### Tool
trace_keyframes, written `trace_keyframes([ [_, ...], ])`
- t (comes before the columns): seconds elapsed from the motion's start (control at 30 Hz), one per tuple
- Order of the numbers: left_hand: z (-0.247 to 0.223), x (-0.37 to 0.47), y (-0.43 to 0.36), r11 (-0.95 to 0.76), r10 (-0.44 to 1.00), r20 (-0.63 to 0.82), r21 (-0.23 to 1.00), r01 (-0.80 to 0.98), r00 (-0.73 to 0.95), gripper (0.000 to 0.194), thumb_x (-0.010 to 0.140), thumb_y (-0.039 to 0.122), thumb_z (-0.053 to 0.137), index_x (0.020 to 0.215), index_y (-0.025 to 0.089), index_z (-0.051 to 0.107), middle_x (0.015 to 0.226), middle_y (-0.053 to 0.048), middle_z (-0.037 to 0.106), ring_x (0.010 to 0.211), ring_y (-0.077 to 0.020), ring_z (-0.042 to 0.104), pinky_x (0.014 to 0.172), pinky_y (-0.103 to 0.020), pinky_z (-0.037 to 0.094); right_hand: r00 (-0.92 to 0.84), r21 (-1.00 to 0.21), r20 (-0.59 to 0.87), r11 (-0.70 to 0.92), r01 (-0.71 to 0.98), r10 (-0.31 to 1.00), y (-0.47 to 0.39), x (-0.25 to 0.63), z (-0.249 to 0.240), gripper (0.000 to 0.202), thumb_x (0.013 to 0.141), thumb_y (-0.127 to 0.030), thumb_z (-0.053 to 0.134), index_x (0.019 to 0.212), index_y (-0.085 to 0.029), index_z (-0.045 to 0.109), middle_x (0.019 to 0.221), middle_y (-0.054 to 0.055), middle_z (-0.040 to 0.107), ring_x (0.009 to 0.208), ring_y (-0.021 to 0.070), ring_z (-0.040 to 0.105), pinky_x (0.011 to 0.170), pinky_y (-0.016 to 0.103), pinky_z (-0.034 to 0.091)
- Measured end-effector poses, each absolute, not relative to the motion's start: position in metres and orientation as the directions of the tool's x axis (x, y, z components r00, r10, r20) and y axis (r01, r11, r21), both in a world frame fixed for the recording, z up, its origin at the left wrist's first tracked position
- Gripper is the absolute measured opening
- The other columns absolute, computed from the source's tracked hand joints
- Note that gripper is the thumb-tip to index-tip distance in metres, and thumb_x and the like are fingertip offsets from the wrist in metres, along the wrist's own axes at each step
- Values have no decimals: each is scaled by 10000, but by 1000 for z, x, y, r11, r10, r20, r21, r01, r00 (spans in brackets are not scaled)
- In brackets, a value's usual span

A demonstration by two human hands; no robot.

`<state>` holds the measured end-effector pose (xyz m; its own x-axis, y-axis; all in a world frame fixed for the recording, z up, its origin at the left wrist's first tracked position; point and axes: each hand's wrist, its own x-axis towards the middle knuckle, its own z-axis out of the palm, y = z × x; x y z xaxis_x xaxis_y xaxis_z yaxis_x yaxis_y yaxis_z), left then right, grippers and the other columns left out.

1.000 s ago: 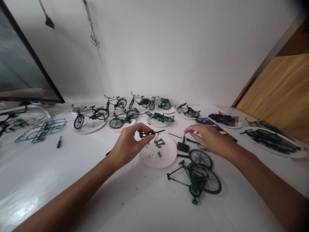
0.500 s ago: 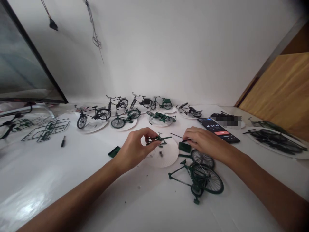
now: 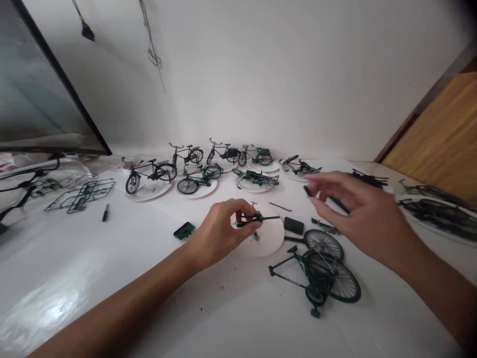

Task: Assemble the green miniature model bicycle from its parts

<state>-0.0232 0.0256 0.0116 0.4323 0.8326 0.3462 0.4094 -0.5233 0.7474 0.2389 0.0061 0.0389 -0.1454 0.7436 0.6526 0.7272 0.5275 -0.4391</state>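
My left hand (image 3: pixel 227 226) pinches a thin green bicycle part (image 3: pixel 269 218) between thumb and fingers. It holds the part just over a white paper plate (image 3: pixel 274 241), where small grey metal bits lie. My right hand (image 3: pixel 350 211) is raised to the right of the plate, with a small dark piece (image 3: pixel 307 191) at its fingertips; its kind is unclear. Below it lies a green model bicycle frame (image 3: pixel 298 271) with spoked wheels (image 3: pixel 345 281). Near the plate are a flat green rectangular piece (image 3: pixel 293 225) and a thin dark rod (image 3: pixel 280 207).
Several model bicycles (image 3: pixel 151 174) stand or lie on paper plates along the wall. Green parts frames (image 3: pixel 84 194) and a small screwdriver (image 3: pixel 105 214) are at left, beside a monitor (image 3: pixel 40 84). A green tray-like piece (image 3: pixel 184 230) lies by my left wrist. A phone (image 3: pixel 340 204) is partly hidden behind my right hand.
My right hand has lifted away from beside the plate, up and to the right. A small green part now shows where it was. The view has shifted slightly; my left hand keeps its pinch.
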Motion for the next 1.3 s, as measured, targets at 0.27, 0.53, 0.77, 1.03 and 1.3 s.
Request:
trace_keyframes([
  [0.27,7,-17,20,-527,801,324,780,338,503,115,873,307,718,944,218,702,917,25,727,811,-117,612,696,-224,476,15,-713,642,591,378,766,-32,181,44,177,878,-191,681,1021,-295,696,923,14,741,844,200,729,759,286,626],
  [0.53,9,-15,15,-529,787,325,794,301,525,82,871,269,716,914,202,694,871,32,711,783,-100,594,681,-199,466,-13,-727,611,567,387,792,-29,181,34,179,875,-178,692,1018,-284,718,947,6,739,852,174,727,829,249,615],
  [0.77,10,-16,14,-530,786,325,792,304,526,79,876,271,708,914,202,700,853,31,708,763,-98,591,676,-201,471,-44,-726,597,563,395,801,-30,178,34,139,897,-180,677,989,-280,710,946,-5,724,853,148,721,812,199,599],
  [1.03,9,-15,13,-565,771,356,765,310,528,59,872,232,711,915,192,710,847,20,716,749,-110,616,677,-218,492,-147,-561,674,632,535,724,-30,181,32,334,882,-134,698,1171,-298,665,1046,6,708,903,185,705,845,332,611],
  [1.3,9,-19,19,-654,746,473,652,384,469,95,870,185,713,965,187,713,907,-19,721,801,-147,638,731,-272,508,-193,-398,722,626,670,665,-29,189,35,65,894,-247,710,906,-288,662,879,1,712,783,202,679,648,332,560],
])
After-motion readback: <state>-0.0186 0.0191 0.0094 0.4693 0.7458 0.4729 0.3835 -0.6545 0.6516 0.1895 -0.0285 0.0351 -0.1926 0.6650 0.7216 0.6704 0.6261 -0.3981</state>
